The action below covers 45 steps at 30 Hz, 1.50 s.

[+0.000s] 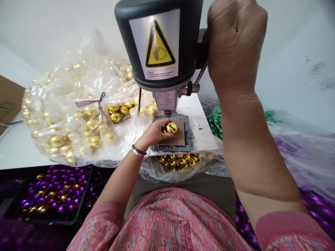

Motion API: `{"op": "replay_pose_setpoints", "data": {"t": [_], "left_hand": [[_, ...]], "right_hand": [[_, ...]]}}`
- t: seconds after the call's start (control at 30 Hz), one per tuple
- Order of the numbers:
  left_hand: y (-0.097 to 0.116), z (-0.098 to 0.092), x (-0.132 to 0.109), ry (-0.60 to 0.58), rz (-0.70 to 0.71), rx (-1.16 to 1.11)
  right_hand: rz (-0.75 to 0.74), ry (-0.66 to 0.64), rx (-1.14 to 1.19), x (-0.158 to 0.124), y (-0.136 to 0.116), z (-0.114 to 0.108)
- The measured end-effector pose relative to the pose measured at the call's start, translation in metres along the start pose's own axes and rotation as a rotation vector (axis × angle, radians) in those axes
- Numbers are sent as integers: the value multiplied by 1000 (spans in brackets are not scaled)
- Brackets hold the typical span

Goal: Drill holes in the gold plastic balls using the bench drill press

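Left grip (156, 131) curled around gold ball (171, 128), beneath drill chuck (168, 113), right grip (237, 40) clenched on lever (201, 74)

You have a white table (15, 150) in front of you. A pale wall (78, 21) rises beyond the table, with dark scuffs (316, 68) to its right. At the table's left you have a cardboard box (9, 101). Soft light reaches the table.

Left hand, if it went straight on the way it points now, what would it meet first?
Probably the drill bit, close over the gold ball that the left hand holds, though depth there is unclear.
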State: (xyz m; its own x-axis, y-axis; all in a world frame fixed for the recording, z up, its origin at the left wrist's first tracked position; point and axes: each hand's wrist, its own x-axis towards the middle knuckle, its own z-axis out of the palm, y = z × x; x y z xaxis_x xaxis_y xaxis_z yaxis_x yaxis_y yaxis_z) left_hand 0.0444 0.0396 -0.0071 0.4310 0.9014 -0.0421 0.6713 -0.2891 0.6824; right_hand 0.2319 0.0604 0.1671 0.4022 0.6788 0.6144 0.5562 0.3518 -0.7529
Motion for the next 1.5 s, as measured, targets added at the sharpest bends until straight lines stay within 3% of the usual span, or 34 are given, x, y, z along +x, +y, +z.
{"op": "replay_pose_setpoints", "data": {"t": [0.13, 0.33, 0.5, 0.63, 1.1, 1.4, 1.5], "left_hand": [[-6, 6, 1, -2, -26, -164], [-10, 14, -4, 21, -70, -300], [-9, 14, -5, 14, -61, -332], [-9, 14, -5, 31, -49, -309], [-10, 16, -9, 56, -14, -263], [-8, 16, -12, 66, -1, -291], [-9, 17, -12, 76, -3, -279]], "right_hand": [[-59, -9, -7, -5, 4, 0], [-355, 85, 45, -44, 11, -17], [-524, 65, -275, -94, 28, -38], [-625, 78, -350, -120, 46, -40], [-659, 133, -123, -139, 77, -19], [-661, 118, -101, -149, 97, -12], [-631, 111, -86, -148, 92, -15]]}}
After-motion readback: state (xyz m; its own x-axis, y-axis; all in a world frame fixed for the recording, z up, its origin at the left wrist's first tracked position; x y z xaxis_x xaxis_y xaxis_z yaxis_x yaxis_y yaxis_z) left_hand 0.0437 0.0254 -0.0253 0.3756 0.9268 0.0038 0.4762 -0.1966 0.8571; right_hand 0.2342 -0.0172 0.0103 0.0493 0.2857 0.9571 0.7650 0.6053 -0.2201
